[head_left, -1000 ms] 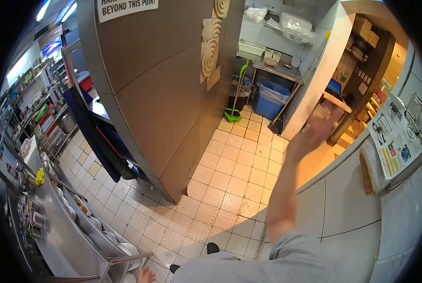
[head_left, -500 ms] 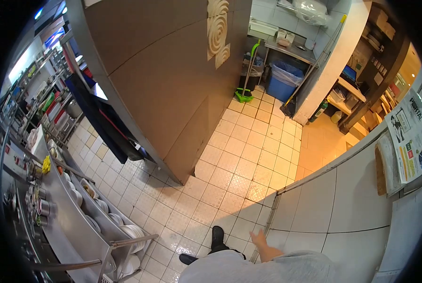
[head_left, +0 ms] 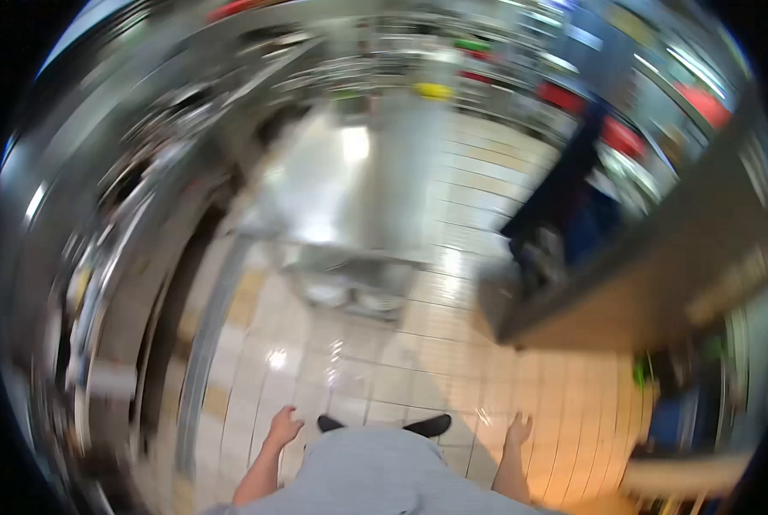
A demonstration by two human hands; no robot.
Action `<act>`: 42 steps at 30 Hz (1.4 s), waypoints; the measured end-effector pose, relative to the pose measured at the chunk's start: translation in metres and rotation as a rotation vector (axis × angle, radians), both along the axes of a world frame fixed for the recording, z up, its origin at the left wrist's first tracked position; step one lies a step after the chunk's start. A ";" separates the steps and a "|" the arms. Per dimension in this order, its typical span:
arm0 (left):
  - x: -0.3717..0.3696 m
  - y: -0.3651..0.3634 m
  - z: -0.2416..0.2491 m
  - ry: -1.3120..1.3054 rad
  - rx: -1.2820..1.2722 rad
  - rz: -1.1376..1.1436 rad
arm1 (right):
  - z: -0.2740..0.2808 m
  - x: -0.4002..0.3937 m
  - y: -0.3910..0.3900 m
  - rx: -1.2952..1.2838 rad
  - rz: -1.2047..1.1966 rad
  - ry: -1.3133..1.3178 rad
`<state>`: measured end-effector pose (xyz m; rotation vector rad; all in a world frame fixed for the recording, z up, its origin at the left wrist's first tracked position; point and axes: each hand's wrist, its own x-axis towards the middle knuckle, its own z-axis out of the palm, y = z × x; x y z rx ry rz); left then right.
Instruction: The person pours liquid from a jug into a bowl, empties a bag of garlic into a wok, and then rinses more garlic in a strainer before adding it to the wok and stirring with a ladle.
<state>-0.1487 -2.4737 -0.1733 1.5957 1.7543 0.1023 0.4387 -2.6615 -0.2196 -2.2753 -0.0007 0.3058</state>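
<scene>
Low in the view, my left hand point(head_left: 286, 424) hangs beside my body over the tiled floor point(head_left: 324, 378), its fingers apart and nothing in it. On the other side, my right hand point(head_left: 519, 427) is also empty, with fingers spread, above the warmly lit tiles. Neither hand touches anything. Between them are my grey shirt point(head_left: 375, 463) and my black shoes point(head_left: 427, 426).
Ahead stands a steel counter point(head_left: 315, 197) with plates point(head_left: 375, 300) on its lower shelf. A brown partition point(head_left: 624, 283) juts in at the right, dark cloth point(head_left: 564, 180) hanging at its side. Blurred kitchen equipment lines the left. A yellow item point(head_left: 433, 91) lies farther off.
The view has swung left, blurring the surroundings. The steel counter is now ahead and the partition has moved to the right. My left hand has come into view; both hands are empty.
</scene>
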 end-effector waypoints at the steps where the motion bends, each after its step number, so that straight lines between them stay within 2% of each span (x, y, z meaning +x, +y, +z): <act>1: -0.034 -0.017 -0.004 0.053 -0.026 0.044 | -0.037 -0.029 0.010 0.055 0.144 -0.010; 2: -0.066 -0.032 -0.008 0.096 -0.056 0.074 | -0.026 -0.071 0.032 -0.122 0.303 0.021; 5: -0.146 -0.056 -0.001 0.128 -0.142 0.311 | -0.033 -0.180 0.097 -0.262 0.539 0.042; 7: -0.184 -0.067 0.001 0.105 -0.126 0.521 | -0.022 -0.234 0.138 -0.472 0.769 0.122; 10: -0.233 -0.083 0.000 0.087 -0.059 0.641 | -0.021 -0.286 0.192 -0.400 0.950 0.094; 16: -0.289 -0.076 -0.006 0.053 -0.012 0.807 | -0.013 -0.360 0.318 -0.427 1.146 -0.003; 21: -0.345 -0.064 -0.021 0.059 -0.105 0.947 | -0.038 -0.442 0.416 -0.455 1.273 -0.090; 23: -0.370 -0.057 -0.021 0.061 -0.146 1.006 | -0.046 -0.482 0.463 -0.554 1.408 -0.134; 26: -0.411 -0.048 -0.027 0.093 -0.262 1.098 | -0.048 -0.588 0.564 -0.248 1.606 -0.141; 27: -0.428 -0.041 -0.034 -0.008 -0.236 1.195 | -0.044 -0.640 0.605 -0.238 1.618 -0.206; 28: -0.446 -0.031 -0.040 -0.113 -0.208 1.289 | -0.004 -0.706 0.638 0.001 1.692 -0.034; 29: -0.465 -0.012 -0.037 -0.115 -0.212 1.290 | -0.021 -0.758 0.681 0.037 1.707 -0.169; 30: -0.487 0.012 -0.031 -0.386 -0.172 1.502 | 0.015 -0.821 0.712 0.154 1.801 -0.073; 31: -0.508 0.039 -0.020 -0.669 -0.127 1.702 | 0.014 -0.874 0.745 0.319 1.834 -0.105; 32: -0.529 0.066 -0.009 -0.687 -0.069 1.669 | 0.049 -0.932 0.769 0.326 1.892 -0.029; 33: -0.552 0.094 0.003 -0.707 -0.003 1.639 | 0.053 -0.986 0.797 0.377 1.912 0.012; 34: -0.575 0.123 0.017 -0.735 0.047 1.614 | 0.056 -1.039 0.824 0.494 1.935 -0.031; 35: -0.597 0.148 0.030 -0.760 0.099 1.591 | 0.071 -1.086 0.840 0.486 1.918 -0.147; 38: -0.673 0.218 0.048 -0.976 0.253 1.566 | 0.119 -1.202 0.867 0.447 1.962 -0.135; 39: -0.697 0.238 0.051 -1.021 0.305 1.526 | 0.124 -1.228 0.873 0.417 1.969 -0.157; 42: -0.775 0.299 0.055 -1.009 0.409 1.412 | 0.087 -1.294 0.909 0.417 1.975 -0.289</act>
